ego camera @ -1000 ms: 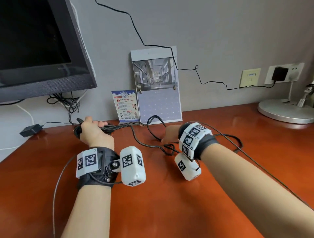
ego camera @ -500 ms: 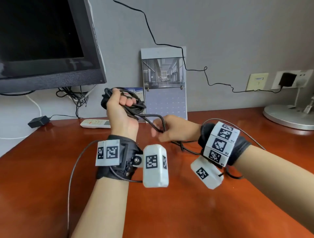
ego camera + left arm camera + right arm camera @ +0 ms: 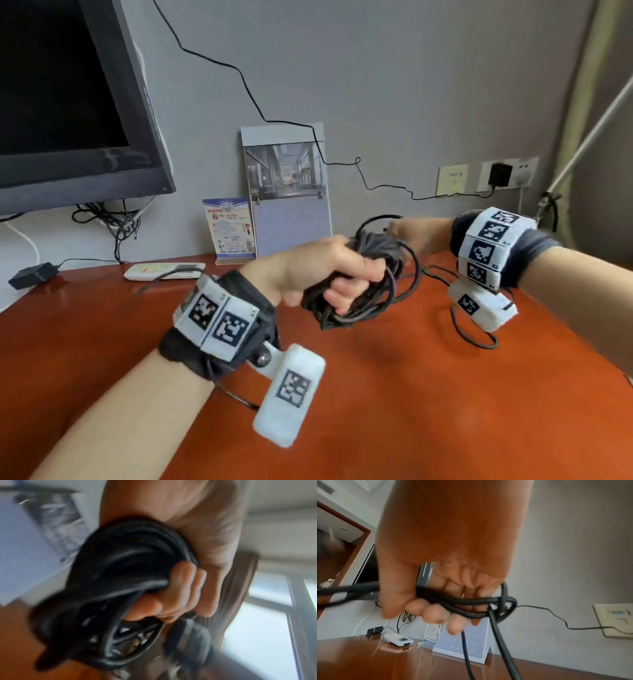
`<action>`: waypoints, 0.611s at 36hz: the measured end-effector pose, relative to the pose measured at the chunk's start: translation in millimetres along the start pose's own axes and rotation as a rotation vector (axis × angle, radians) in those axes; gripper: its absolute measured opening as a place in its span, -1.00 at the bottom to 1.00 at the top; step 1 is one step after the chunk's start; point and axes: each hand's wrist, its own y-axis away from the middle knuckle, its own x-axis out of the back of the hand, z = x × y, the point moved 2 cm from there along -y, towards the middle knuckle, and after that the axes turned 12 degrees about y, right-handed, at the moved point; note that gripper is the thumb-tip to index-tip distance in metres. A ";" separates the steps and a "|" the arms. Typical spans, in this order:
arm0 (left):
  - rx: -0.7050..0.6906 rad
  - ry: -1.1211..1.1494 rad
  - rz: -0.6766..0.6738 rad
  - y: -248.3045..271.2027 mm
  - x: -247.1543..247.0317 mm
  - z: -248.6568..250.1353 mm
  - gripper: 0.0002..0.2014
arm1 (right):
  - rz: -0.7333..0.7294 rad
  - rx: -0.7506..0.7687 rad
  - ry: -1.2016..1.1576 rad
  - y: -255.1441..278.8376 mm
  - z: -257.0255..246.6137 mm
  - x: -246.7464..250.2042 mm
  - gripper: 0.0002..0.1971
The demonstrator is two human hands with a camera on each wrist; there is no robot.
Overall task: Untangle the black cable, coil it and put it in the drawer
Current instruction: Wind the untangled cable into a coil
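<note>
Desk: reddish-brown glossy desk point(image 3: 394, 411) set against a grey wall point(image 3: 411, 85); its near and right edges are cut off by the frame.
Room: a dark monitor point(image 3: 68, 102) stands at the left rear, with a bundle of wires beneath it. A desk calendar point(image 3: 287, 192) and a small printed card point(image 3: 231, 226) lean at the wall. A white remote point(image 3: 161, 270) and a small black adapter point(image 3: 32, 275) lie on the desk at the left. A wall socket point(image 3: 507, 173) at the right carries a black plug, and a thin wire runs from it up across the wall.
Black cable: the black cable point(image 3: 363, 284) is raised above the desk, gathered into loose loops between both hands.
Left hand: the left hand point(image 3: 322, 270) has its fingers curled tight around the looped bundle.
Right hand: the right hand point(image 3: 443, 555) has its fingers curled over several strands; two strands hang from it toward the desk.
Poor visibility: the left wrist view is motion-blurred, so loop count is unreadable. A knot-like crossing appears beside the right hand, possibly a tangle. The cable ends cannot be made out. The drawer is outside every view.
</note>
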 end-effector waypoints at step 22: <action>-0.215 -0.720 1.031 -44.0 31.8 -5.3 -0.66 | 0.343 -0.184 0.145 44.8 -9.9 3.0 -0.69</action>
